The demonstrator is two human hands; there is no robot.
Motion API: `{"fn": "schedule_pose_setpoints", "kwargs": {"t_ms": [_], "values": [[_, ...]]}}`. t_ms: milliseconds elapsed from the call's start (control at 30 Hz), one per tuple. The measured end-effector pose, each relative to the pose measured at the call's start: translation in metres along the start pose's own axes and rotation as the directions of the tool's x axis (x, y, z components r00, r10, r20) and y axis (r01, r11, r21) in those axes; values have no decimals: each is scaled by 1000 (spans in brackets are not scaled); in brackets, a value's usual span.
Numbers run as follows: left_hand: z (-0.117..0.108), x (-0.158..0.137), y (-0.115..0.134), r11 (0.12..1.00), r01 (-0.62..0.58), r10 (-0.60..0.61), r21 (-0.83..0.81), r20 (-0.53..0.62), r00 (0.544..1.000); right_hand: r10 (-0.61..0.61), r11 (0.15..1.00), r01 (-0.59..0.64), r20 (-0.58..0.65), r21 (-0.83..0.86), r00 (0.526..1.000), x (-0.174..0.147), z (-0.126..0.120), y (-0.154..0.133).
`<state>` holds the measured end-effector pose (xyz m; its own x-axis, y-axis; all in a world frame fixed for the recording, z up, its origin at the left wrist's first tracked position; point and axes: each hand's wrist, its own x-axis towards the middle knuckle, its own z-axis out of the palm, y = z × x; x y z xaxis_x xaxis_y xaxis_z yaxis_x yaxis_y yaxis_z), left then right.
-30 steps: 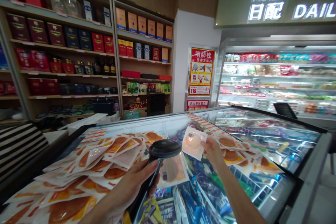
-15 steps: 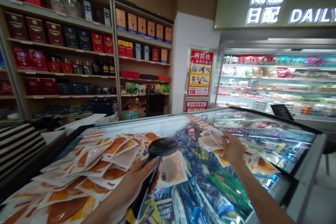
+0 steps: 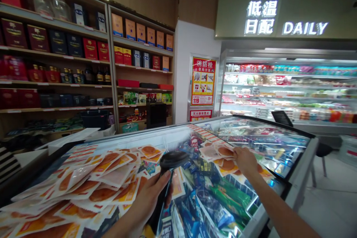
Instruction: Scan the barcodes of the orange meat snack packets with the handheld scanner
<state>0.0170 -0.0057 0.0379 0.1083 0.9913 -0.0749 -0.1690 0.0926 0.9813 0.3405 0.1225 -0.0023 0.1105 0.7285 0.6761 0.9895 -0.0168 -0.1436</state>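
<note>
My left hand [image 3: 156,193] is closed around the handle of a black handheld barcode scanner [image 3: 173,159], its head raised over the chest freezer. Beneath the scanner lies a flat packet [image 3: 178,186], partly covered. On the right, my right hand [image 3: 245,160] pinches the edge of a clear-and-white packet with a round orange-brown slice [image 3: 225,151]. Similar packets lie around and below those fingers, on the freezer. To the left of my left hand spreads a large heap of the same flat packets [image 3: 92,187].
Blue and green bagged goods [image 3: 231,197] fill the freezer [image 3: 302,173] between my arms. Behind it stand shelves of boxed bottles [image 3: 141,65], a red-and-yellow fire hydrant notice [image 3: 202,81] and a lit refrigerated display [image 3: 279,89]. A stool [image 3: 320,152] stands at right.
The view has turned to the right, so the shelves and freezer sit further left. My left hand still holds the scanner; my right hand remains at the packets on the right.
</note>
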Motion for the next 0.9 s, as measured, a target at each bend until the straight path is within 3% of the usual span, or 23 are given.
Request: {"fn": "schedule_pose_setpoints", "kwargs": {"t_ms": [100,167,200,267,333,433,500,533,600,667,767,900], "values": [[17,12,2,999,-50,50,-6,36,998,33,993,-35,22,111,999,-18,-5,-14],[34,23,-4,996,-91,90,13,39,995,70,915,-89,63,393,996,-33,-16,-41],[45,29,-8,994,-106,105,17,46,993,69,811,-134,134,570,989,-42,-23,-58],[66,40,-19,987,-150,148,52,46,988,-21,467,-331,384,820,923,-57,-38,-94],[82,46,-29,953,-273,267,129,61,962,-76,145,-532,546,834,835,-67,-50,-124],[83,43,-33,846,-423,366,326,221,904,5,-113,-613,617,782,787,-71,-60,-143],[64,38,-29,686,-498,359,531,349,866,61,-200,-652,673,732,737,-69,-61,-141],[50,37,-26,558,-514,356,652,371,858,74,-232,-674,704,701,706,-67,-60,-138],[18,41,-19,305,-382,345,872,273,898,77,-280,-704,746,653,661,-66,-60,-133],[-12,52,-15,151,-141,264,978,98,960,83,-316,-708,762,631,642,-67,-59,-131],[-40,74,-14,100,-32,135,994,18,991,81,-337,-713,773,615,629,-69,-60,-131],[-48,100,-10,203,-46,171,978,11,985,55,-324,-731,783,601,619,-73,-65,-131]]}}
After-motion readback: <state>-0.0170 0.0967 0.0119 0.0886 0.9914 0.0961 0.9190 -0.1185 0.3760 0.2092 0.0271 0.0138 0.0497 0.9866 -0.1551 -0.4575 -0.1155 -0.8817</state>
